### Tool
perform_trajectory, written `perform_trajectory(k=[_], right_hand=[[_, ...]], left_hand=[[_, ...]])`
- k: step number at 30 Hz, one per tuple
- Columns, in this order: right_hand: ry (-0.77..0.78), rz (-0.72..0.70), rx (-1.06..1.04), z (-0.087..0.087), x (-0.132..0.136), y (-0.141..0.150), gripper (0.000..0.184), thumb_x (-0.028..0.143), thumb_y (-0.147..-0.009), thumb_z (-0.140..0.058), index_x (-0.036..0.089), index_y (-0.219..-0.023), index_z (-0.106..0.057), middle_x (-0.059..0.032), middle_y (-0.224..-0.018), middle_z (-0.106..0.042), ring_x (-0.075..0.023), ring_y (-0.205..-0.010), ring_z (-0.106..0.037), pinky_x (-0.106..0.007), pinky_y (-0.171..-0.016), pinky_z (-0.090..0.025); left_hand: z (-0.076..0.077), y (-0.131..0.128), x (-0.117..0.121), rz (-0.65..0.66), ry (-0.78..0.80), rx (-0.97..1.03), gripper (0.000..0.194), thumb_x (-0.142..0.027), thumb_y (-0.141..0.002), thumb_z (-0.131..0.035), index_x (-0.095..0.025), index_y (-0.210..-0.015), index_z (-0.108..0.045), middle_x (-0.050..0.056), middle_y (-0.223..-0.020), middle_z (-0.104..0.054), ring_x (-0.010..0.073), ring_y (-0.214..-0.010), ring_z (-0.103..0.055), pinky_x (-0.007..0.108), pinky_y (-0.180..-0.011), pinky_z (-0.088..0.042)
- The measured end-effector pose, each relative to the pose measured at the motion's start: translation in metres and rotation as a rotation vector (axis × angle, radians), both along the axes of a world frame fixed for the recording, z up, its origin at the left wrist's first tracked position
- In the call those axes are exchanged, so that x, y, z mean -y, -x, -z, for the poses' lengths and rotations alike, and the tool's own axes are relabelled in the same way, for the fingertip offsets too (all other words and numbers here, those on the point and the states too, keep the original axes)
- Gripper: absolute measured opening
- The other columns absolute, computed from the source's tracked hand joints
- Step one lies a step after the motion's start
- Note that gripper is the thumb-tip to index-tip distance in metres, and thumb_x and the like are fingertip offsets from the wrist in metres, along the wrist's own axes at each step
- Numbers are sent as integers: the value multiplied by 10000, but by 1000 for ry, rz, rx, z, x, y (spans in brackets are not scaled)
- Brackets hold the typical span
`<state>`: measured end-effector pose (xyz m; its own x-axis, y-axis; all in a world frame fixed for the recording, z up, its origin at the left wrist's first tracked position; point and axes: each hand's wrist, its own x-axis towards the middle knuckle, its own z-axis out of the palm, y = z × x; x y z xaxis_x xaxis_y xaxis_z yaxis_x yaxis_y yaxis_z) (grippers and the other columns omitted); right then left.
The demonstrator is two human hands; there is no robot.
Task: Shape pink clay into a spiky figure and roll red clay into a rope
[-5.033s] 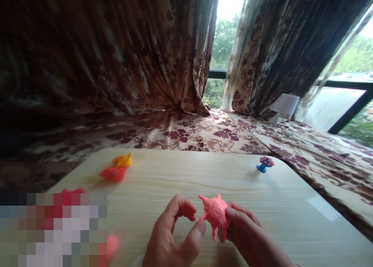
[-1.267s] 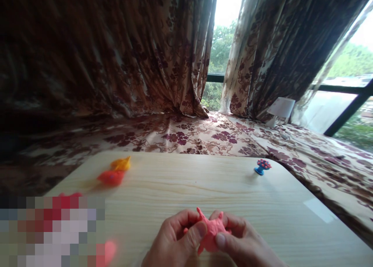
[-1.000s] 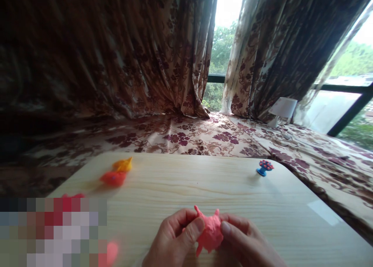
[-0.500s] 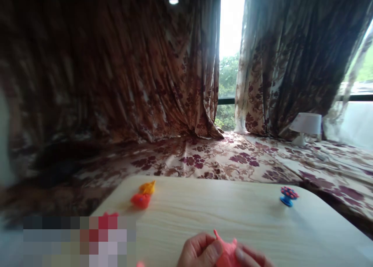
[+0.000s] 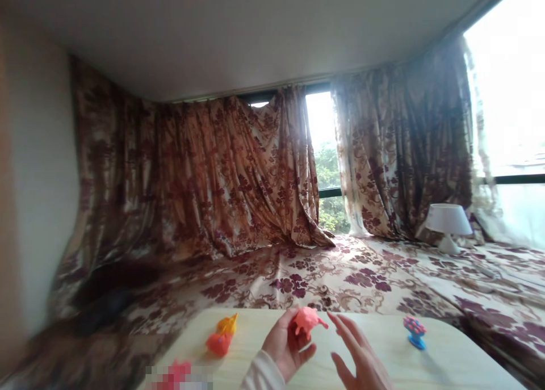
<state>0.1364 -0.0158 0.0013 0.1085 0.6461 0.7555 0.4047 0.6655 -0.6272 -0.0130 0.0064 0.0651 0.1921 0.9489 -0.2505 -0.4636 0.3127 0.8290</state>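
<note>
My left hand (image 5: 284, 344) is closed around a pink lump of modelling clay (image 5: 305, 321) that has several short leg-like stubs and a longer bit sticking out to the right. Just right of it, my right hand (image 5: 355, 353) has its fingers spread and holds nothing; its fingertips are close to the clay's longer bit, apparently apart from it. Both hands are over the pale wooden table (image 5: 259, 319).
To the left lie an orange-red clay piece (image 5: 218, 344), a yellow pointed one (image 5: 227, 324) and a red piece (image 5: 181, 372) partly pixelated. A blue-stemmed, red-dotted clay figure (image 5: 415, 332) stands at right. Beyond are floral cloth (image 5: 293, 276) and a white lamp (image 5: 449, 222).
The view has tilted up, showing the ceiling. My right hand has let go of the pink clay and its fingers have spread. The clay stays in my left hand, turned and raised.
</note>
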Motion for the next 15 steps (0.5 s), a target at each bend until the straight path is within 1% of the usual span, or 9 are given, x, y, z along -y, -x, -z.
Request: perform_trajectory(k=[1,2,3,5,7,9,10,13,15], right_hand=[[-42,31,46,-3,-2,3,495,175,-773,-548,313,-1248,-531,-82,-1218,-547,-284,-1098,-510,-430,-896,-421],[-63,43,78,-7,-2,6,490,164,-788,-521,316,-1254,-523,-81,-1250,-524,-283,-1136,-481,-435,-924,-400],[-60,25,94,-11,-2,8,474,160,-794,-509,315,-1241,-534,-84,-1268,-508,-282,-1137,-477,-436,-925,-397],[-11,-73,95,-18,1,10,397,181,-785,-526,297,-1156,-605,-91,-1250,-519,-282,-1097,-498,-425,-906,-410],[54,-177,71,-24,4,10,286,230,-783,-546,264,-1040,-665,-96,-1129,-589,-271,-1015,-537,-394,-865,-433],[121,-221,28,-29,5,9,216,290,-812,-528,222,-948,-680,-84,-931,-640,-239,-875,-578,-343,-775,-464],[157,-223,-1,-30,4,8,220,316,-828,-510,199,-917,-673,-73,-842,-640,-217,-786,-585,-315,-710,-473],[291,-263,-92,-28,-2,7,254,373,-819,-512,149,-786,-627,-25,-643,-585,-158,-575,-537,-250,-531,-434],[374,-308,-133,-20,-5,9,278,396,-792,-535,141,-692,-585,14,-549,-511,-125,-496,-479,-228,-474,-387]], left_hand=[[0,-2,-1,15,-6,-47,313,-447,-806,-561,-139,-756,-590,-56,-564,-539,72,-494,-537,231,-560,-488],[2,-5,0,33,-13,-103,301,-429,-831,-536,-135,-798,-592,-39,-627,-570,81,-531,-552,244,-565,-491],[4,-6,1,56,-18,-168,285,-407,-851,-516,-133,-851,-592,-18,-708,-601,93,-579,-570,260,-578,-497],[8,-6,4,110,-15,-321,261,-368,-869,-503,-138,-964,-582,27,-883,-629,127,-696,-603,302,-620,-513],[7,2,7,159,-6,-490,275,-349,-865,-515,-148,-1047,-564,53,-1001,-620,160,-801,-614,348,-685,-522],[-1,17,6,177,-25,-649,299,-339,-860,-525,-158,-1096,-548,67,-1072,-604,186,-875,-610,390,-741,-517],[-7,26,4,168,-54,-719,303,-334,-860,-526,-159,-1107,-543,70,-1092,-598,192,-896,-606,400,-756,-513],[-22,50,-5,118,-208,-856,298,-326,-859,-529,-160,-1106,-545,71,-1101,-595,194,-906,-604,403,-766,-510],[-21,55,-8,92,-327,-908,282,-330,-860,-528,-155,-1080,-555,63,-1067,-608,184,-882,-609,393,-755,-511]])
